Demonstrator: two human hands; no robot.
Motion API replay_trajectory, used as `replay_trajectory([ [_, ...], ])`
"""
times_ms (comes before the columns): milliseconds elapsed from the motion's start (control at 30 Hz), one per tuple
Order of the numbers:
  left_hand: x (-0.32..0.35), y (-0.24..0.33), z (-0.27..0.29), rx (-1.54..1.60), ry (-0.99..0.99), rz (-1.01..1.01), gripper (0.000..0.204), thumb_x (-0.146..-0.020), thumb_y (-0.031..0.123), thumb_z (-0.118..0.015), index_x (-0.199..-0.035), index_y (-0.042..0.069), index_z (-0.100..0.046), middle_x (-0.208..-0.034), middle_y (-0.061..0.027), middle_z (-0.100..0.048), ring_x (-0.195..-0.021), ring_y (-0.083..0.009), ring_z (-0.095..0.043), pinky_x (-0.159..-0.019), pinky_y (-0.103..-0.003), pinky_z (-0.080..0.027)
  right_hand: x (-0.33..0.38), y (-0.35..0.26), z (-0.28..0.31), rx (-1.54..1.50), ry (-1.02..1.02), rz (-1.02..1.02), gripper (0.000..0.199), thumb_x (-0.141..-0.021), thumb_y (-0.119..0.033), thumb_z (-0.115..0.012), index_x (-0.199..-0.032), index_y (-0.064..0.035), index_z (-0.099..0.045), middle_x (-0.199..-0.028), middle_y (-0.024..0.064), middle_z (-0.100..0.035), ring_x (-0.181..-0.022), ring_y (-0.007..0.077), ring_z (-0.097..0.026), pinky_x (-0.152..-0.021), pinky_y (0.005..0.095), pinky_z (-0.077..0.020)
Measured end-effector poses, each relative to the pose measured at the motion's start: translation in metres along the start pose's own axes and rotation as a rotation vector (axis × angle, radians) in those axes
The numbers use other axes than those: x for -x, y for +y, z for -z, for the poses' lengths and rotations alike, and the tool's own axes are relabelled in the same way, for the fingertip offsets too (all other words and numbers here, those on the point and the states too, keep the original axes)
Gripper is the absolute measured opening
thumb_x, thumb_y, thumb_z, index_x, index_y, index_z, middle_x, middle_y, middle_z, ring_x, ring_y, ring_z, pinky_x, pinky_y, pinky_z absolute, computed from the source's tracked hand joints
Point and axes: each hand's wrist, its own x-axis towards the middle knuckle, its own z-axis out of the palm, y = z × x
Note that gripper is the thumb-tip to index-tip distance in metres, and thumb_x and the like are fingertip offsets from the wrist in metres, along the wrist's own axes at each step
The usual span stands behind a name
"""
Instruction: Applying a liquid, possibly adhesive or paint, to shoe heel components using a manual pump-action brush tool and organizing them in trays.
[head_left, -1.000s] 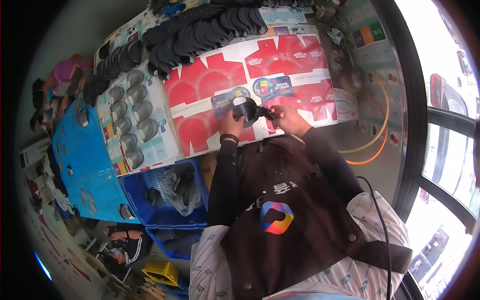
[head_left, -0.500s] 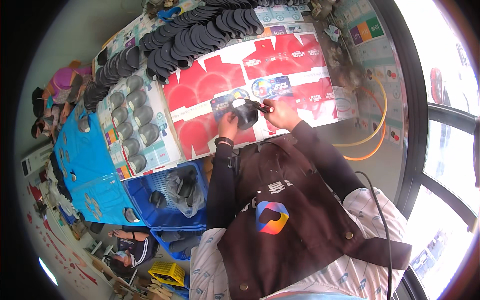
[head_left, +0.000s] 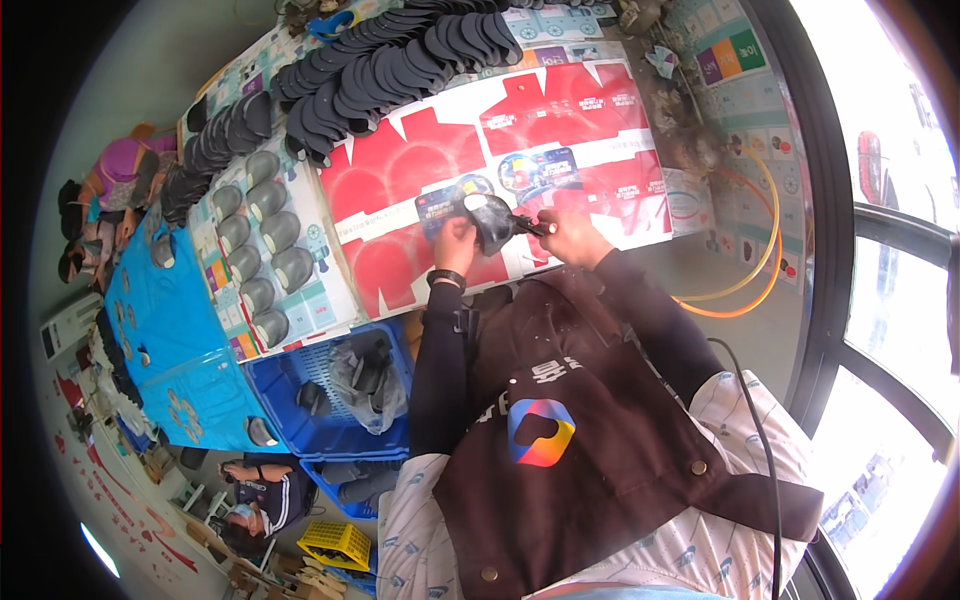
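Over the red-and-white printed sheet [head_left: 405, 280], my left hand [head_left: 455, 245] grips the near left edge of a glossy black curved cap-like piece [head_left: 493, 228]. Its upper left part looks pale. From the other side, my right hand [head_left: 575, 238] is closed round a slim dark tool [head_left: 533, 226], whose tip reaches the right edge of the piece. The exact kind of tool is too small to tell. Just beyond the piece, dark blue printed cards [head_left: 540, 172] lie on the sheet.
Grey rounded caps [head_left: 280, 231] stand in two rows to the left. Overlapping dark flat pieces [head_left: 400, 75] line the far side. A blue crate [head_left: 290, 365] with a plastic bag sits beside my left arm. Yellow and orange hoses [head_left: 765, 255] loop at the right. A person [head_left: 270, 500] sits lower left.
The slim tool in my right hand has turned to point more directly left at the black piece, and my right hand has shifted slightly right. My left hand still holds the piece.
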Motion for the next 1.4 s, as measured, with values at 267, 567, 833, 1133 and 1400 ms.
replay_trajectory([
  [267, -0.005, -0.014, 0.013, -0.045, 0.013, -0.056, 0.030, -0.091, 0.015, -0.070, -0.117, 0.002, -0.062, -0.100, -0.0131, -0.072, -0.075, -0.0199, -0.071, -0.064, -0.033, -0.057, 0.002, -0.015, 0.001, -0.084, 0.084, -0.021, 0.025, -0.089, -0.018, -0.054, -0.104, -0.0026, -0.067, -0.087, 0.0275, -0.067, -0.087, 0.0462, -0.065, -0.076, 0.0522, -0.0503],
  [567, 0.000, -0.001, 0.015, 0.023, -0.014, 0.020, 0.030, -0.095, 0.013, -0.065, -0.121, -0.001, -0.060, -0.106, -0.0134, -0.070, -0.079, -0.0186, -0.071, -0.064, -0.031, -0.058, -0.004, -0.020, -0.010, -0.280, 0.095, 0.074, 0.022, -0.088, -0.016, -0.055, -0.098, 0.0002, -0.066, -0.087, 0.0269, -0.067, -0.083, 0.0437, -0.066, -0.073, 0.0498, -0.0500],
  [833, 0.000, -0.003, 0.016, 0.077, -0.032, 0.033, 0.031, -0.096, 0.012, -0.064, -0.123, -0.001, -0.059, -0.106, -0.0130, -0.070, -0.081, -0.0183, -0.070, -0.066, -0.031, -0.059, 0.000, -0.007, -0.004, -0.252, 0.060, 0.027, 0.027, -0.086, -0.019, -0.058, -0.106, -0.0037, -0.068, -0.095, 0.0254, -0.067, -0.092, 0.0448, -0.064, -0.078, 0.0489, -0.0503],
  [1133, 0.010, 0.020, 0.009, 0.095, -0.047, 0.101, 0.027, -0.099, 0.012, -0.063, -0.121, -0.001, -0.055, -0.106, -0.0126, -0.067, -0.089, -0.0203, -0.070, -0.073, -0.033, -0.060, 0.003, 0.004, -0.002, -0.111, 0.000, -0.007, 0.029, -0.089, -0.022, -0.056, -0.105, -0.0015, -0.069, -0.092, 0.0261, -0.068, -0.092, 0.0456, -0.065, -0.082, 0.0501, -0.0512],
  [1400, 0.011, 0.028, 0.001, -0.019, -0.026, 0.068, 0.035, -0.094, 0.020, -0.073, -0.117, -0.002, -0.056, -0.099, -0.0118, -0.069, -0.081, -0.0184, -0.070, -0.068, -0.031, -0.059, 0.006, 0.001, 0.006, -0.022, 0.043, -0.042, 0.030, -0.088, -0.019, -0.055, -0.110, -0.0030, -0.068, -0.093, 0.0261, -0.069, -0.094, 0.0444, -0.066, -0.082, 0.0499, -0.0514],
])
